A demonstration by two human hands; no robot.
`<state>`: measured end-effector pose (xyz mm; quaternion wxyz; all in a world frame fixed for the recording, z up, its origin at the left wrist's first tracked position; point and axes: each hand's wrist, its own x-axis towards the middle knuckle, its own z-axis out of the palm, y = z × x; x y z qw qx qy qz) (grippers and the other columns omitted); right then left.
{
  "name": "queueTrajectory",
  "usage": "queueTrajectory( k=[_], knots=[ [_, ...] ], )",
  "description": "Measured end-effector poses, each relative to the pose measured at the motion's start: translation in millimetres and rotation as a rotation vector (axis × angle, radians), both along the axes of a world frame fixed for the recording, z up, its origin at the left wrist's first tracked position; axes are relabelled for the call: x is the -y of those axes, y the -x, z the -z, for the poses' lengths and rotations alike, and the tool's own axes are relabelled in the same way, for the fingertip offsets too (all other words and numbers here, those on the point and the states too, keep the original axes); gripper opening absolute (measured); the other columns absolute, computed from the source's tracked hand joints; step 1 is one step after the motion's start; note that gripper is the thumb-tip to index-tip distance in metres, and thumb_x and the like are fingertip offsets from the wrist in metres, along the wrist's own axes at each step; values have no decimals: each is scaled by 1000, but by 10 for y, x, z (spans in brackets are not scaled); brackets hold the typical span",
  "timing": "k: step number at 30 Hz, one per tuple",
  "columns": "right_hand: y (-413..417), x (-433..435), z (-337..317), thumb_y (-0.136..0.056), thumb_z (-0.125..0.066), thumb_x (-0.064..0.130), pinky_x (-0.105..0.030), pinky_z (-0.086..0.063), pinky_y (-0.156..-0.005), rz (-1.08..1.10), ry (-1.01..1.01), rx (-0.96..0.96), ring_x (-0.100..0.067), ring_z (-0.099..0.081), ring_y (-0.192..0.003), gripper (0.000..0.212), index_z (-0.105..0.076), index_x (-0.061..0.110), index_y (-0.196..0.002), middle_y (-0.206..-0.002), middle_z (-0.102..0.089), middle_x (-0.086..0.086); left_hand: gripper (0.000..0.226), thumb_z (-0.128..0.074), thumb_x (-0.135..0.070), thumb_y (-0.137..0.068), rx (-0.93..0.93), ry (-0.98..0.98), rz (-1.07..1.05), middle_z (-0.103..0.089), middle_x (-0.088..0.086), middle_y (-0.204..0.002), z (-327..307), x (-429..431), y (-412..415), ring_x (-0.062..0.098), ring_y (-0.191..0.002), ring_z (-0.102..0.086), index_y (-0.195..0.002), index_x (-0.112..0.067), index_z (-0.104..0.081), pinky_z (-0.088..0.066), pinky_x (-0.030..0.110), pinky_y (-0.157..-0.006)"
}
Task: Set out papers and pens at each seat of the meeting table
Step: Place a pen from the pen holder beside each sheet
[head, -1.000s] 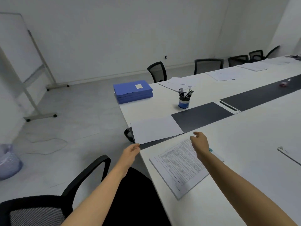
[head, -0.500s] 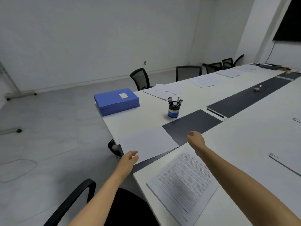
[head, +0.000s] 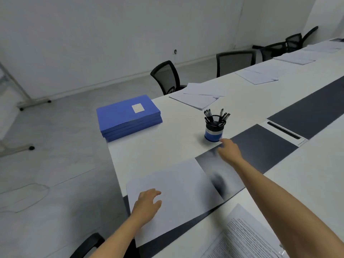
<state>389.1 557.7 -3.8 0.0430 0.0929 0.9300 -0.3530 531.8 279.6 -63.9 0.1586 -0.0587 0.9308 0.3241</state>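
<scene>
The long counter (head: 167, 146) fills my feed: smooth matt white, with a dark grey strip (head: 270, 144) down its middle. Sets of far papers (head: 258, 75) already lie at the seats beyond. On the near end lies the blank sheet (head: 178, 192), thin, flat and rectangular, partly over the strip. My left grip (head: 147, 203) now rests on it, fingers loose and released; a second ago it hung off the counter's edge. I read that as steadying this seat's paper. The blue folders (head: 128, 116), stiff card with a pale label, sit stacked near the far-left corner. The printed papers (head: 247, 239) lie at the near right, beneath my forearm. The right grip (head: 229, 150) has left them and stretched out to just beside the base of the pen cup (head: 214, 130) (the blur hides whether a fingertip touches); it is released and holds nothing. The cup is a small black mesh cylinder with a blue band, and the black pens (head: 210, 114) stand slanted inside. I judge this seat's pen comes next.
</scene>
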Motion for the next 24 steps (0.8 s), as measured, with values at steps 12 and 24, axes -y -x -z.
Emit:
queueTrajectory(
  k=[12, 24],
  knots=[
    [1275, 58, 364, -88, -42, 1, -39, -39, -89, -228, -148, -109, -36, -43, -122, 29, -45, 0, -117, -140, -37, -16, 36, -34, -24, -99, -19, 329, 94, -40, -11, -134, 386, 127, 546, 14, -126, -32, -132, -27, -47, -31, 28, -101],
    [621, 56, 565, -92, -42, 1, -39, -40, -76, -37, -224, -254, -40, -52, -97, 22, -59, -9, -101, -115, -51, -23, 40, -41, -25, -100, -44, 135, -1, -25, -9, -151, 121, 147, 400, 11, -141, -17, -140, -29, -37, -14, 28, -114]
  ],
)
